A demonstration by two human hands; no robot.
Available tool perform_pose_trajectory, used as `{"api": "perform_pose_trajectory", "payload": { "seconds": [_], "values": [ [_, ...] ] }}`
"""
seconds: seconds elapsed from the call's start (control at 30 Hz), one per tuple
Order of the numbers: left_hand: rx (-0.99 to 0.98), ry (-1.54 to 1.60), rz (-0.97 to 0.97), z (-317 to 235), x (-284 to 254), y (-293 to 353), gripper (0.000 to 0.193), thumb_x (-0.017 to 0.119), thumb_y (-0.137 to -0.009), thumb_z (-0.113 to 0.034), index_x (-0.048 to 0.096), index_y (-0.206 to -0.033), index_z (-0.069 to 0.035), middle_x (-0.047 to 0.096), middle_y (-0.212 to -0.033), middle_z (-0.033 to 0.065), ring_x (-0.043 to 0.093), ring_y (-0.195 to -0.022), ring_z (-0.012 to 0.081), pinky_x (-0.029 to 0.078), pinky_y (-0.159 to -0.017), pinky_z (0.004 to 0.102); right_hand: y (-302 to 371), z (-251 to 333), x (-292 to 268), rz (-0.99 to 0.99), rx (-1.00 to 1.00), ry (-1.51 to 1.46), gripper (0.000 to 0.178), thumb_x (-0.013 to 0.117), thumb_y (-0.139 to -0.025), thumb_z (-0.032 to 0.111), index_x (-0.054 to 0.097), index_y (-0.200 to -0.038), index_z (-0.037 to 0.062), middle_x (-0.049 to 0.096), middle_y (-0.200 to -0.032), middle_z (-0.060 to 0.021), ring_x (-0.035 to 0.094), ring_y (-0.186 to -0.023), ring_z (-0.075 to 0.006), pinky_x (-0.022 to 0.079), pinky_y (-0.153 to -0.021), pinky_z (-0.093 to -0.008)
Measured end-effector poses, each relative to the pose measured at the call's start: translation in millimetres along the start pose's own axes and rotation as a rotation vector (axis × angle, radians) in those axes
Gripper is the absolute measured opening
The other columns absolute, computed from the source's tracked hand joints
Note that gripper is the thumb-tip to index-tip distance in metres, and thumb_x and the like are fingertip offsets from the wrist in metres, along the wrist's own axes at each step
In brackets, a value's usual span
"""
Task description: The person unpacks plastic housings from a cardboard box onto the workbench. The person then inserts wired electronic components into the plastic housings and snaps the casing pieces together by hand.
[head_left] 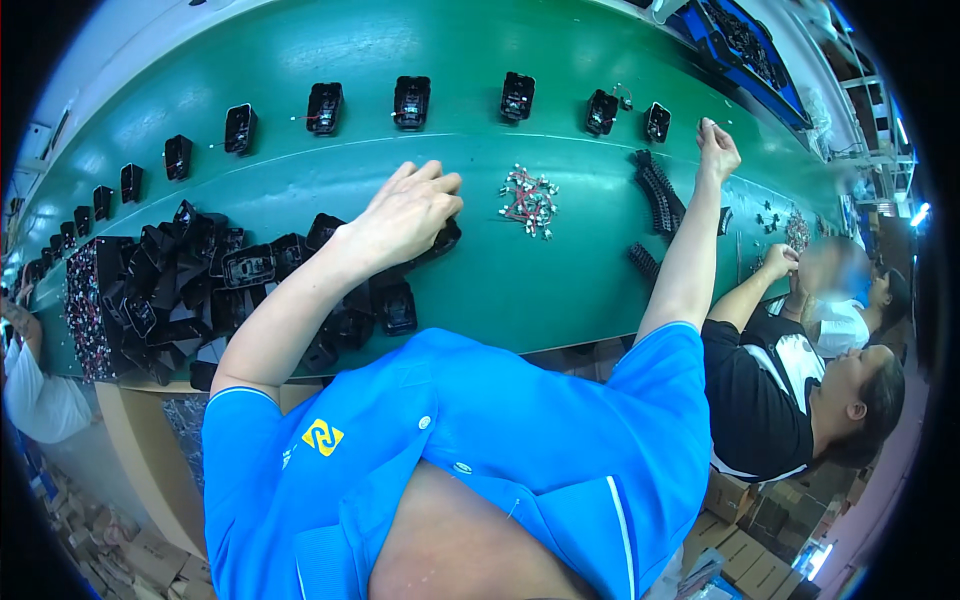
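My left hand (412, 218) is curled over a black plastic housing (447, 238) at the edge of the heap; the fingers partly cover it. Far to the right, my right hand (718, 152) is raised over the green table with its fingertips pinched together. A small wired connector (727, 122), with a pale tip, shows at those fingertips. Nearest to that hand stands an open black housing (657, 122). Between my hands lies a loose pile of small white connectors with red and black wires (528, 202).
Several open black housings (411, 102) stand in a curved row along the green table (580, 270). A large heap of black housings (180, 290) fills the left. Stacked black parts (658, 195) lie near my right arm. A co-worker (790, 390) sits at right; a blue tray (750, 60) stands beyond.
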State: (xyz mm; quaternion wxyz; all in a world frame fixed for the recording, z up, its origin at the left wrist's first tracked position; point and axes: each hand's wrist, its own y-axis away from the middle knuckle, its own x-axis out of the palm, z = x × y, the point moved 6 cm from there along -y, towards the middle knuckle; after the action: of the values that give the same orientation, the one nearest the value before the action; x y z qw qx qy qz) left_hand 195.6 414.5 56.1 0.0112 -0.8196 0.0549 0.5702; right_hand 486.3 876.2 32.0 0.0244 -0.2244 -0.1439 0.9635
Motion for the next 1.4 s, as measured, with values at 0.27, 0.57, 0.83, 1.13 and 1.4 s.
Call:
{"api": "perform_pose_trajectory", "payload": {
  "seconds": [0.27, 0.57, 0.83, 1.13, 1.4],
  "values": [
    [-0.261, 1.125, -0.211, 32, -29, 17, 0.033, 0.054, -0.097, -0.004, 0.057, -0.13, -0.004, 0.064, -0.108, 0.0128, 0.059, -0.11, 0.0217, 0.053, -0.084, 0.0344, 139, 188, 29, 0.192, -0.24, -0.704, 0.014, 0.072, -0.092, 0.002, 0.068, -0.104, -0.0041, 0.073, -0.102, -0.0172, 0.074, -0.092, -0.0246, 0.062, -0.08, -0.0269],
    [-0.27, 2.057, -0.816, 31, -40, 60, 0.043, 0.041, -0.106, -0.014, 0.041, -0.149, -0.012, 0.057, -0.125, 0.0166, 0.06, -0.111, 0.0204, 0.055, -0.083, 0.0338, 356, 326, 118, 0.709, -0.886, -0.585, 0.023, 0.072, -0.079, -0.003, 0.072, -0.095, 0.0124, 0.076, -0.106, -0.0002, 0.067, -0.097, -0.0167, 0.047, -0.1, -0.0392],
    [-0.023, 2.137, -0.839, 33, -50, 81, 0.041, 0.043, -0.108, -0.02, 0.041, -0.148, -0.01, 0.055, -0.127, 0.0156, 0.061, -0.11, 0.0196, 0.057, -0.087, 0.0357, 392, 322, 141, 0.534, -1.085, -0.148, 0.017, 0.074, -0.076, 0.006, 0.071, -0.09, 0.0163, 0.075, -0.099, 0.0087, 0.061, -0.11, -0.0149, 0.022, -0.112, -0.0498],
    [-0.255, 1.914, -0.863, 52, -29, 93, 0.045, 0.054, -0.105, -0.02, 0.042, -0.145, -0.002, 0.059, -0.118, 0.0136, 0.064, -0.101, 0.0177, 0.057, -0.084, 0.0312, 393, 324, 145, 0.531, -1.1, -0.167, 0.014, 0.074, -0.076, 0.006, 0.071, -0.085, 0.0168, 0.073, -0.09, 0.0096, 0.06, -0.109, -0.0144, 0.017, -0.112, -0.0475],
    [-0.342, 1.853, -0.957, 52, -33, 95, 0.051, 0.067, -0.099, -0.017, 0.044, -0.14, 0.002, 0.061, -0.115, 0.0136, 0.064, -0.103, 0.0172, 0.057, -0.085, 0.0294, 396, 317, 154, 0.53, -1.098, -0.252, 0.016, 0.073, -0.073, 0.003, 0.071, -0.083, 0.0162, 0.067, -0.095, 0.0078, 0.055, -0.106, -0.017, 0.022, -0.107, -0.0452]
  ]
}}
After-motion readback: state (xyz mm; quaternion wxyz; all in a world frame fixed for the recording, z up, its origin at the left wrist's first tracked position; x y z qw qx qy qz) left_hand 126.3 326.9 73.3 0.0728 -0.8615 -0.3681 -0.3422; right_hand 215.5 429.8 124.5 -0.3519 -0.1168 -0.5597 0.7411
